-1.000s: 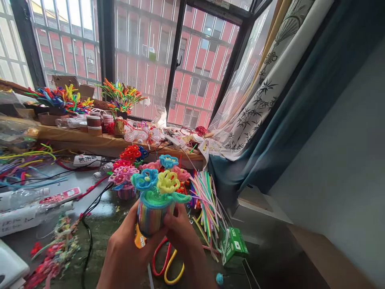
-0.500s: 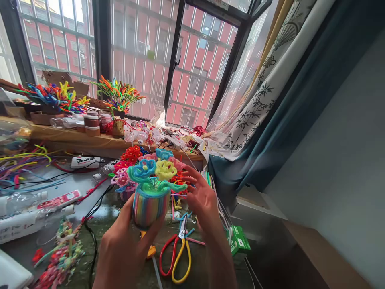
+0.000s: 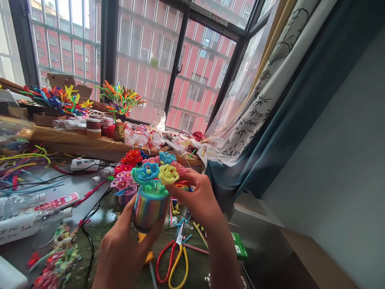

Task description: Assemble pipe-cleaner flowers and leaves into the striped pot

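Observation:
My left hand (image 3: 123, 245) is wrapped round a small striped pot (image 3: 150, 210) and holds it upright above the table. Out of its green top rise pipe cleaner flowers on thin stems: a blue flower (image 3: 148, 171), another blue flower (image 3: 167, 157) behind, and a yellow flower (image 3: 168, 174). My right hand (image 3: 195, 194) has its thumb and fingers closed at the right edge of the yellow flower. Its fingers partly hide what lies behind. Below the pot lie scissors (image 3: 179, 241) with one red and one yellow handle.
Behind the pot stand red flowers (image 3: 131, 159) and pink flowers (image 3: 123, 181). Plastic bottles (image 3: 51, 218), black cables (image 3: 90, 237) and loose pipe cleaners (image 3: 27, 164) cover the left side. A green box (image 3: 239, 245) sits at right. The windowsill (image 3: 69, 139) holds jars and pipe cleaner bunches.
My right hand has moved left and in to the yellow flower, its fingers closing from a spread pose. The green leaf at the pot's right is now covered. My left hand still holds the pot.

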### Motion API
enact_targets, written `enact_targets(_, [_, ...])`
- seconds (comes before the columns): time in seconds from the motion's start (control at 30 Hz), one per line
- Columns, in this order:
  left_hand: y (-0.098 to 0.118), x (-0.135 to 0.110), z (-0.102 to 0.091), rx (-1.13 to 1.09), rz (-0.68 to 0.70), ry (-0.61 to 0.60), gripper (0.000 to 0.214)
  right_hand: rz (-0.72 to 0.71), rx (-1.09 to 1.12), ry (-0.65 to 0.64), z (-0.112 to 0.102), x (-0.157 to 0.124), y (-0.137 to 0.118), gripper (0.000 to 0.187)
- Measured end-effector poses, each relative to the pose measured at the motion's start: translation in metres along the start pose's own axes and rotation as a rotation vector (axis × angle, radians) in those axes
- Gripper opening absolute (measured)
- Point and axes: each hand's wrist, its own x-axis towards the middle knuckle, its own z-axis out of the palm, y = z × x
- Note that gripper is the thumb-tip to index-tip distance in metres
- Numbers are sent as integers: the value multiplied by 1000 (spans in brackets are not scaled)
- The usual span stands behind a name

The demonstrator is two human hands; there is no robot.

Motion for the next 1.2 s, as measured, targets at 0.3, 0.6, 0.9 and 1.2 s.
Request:
enact_targets(0.3, [-1,-1,-1,-89,-5,-24,59,41,143,55,-10,0,10,18])
enact_targets(0.6, [-20,6,-3,-248,23,-195,59,26,204,27,-35,9,10,23])
enact_targets(0.9, [-13,8,-13,-493,-17,-341,48,99,175,-59,-3,32,58,47])
enact_targets(1.2, [-28,7,-21,-417,36,-309,50,281,-229,280,-31,47,139,50])
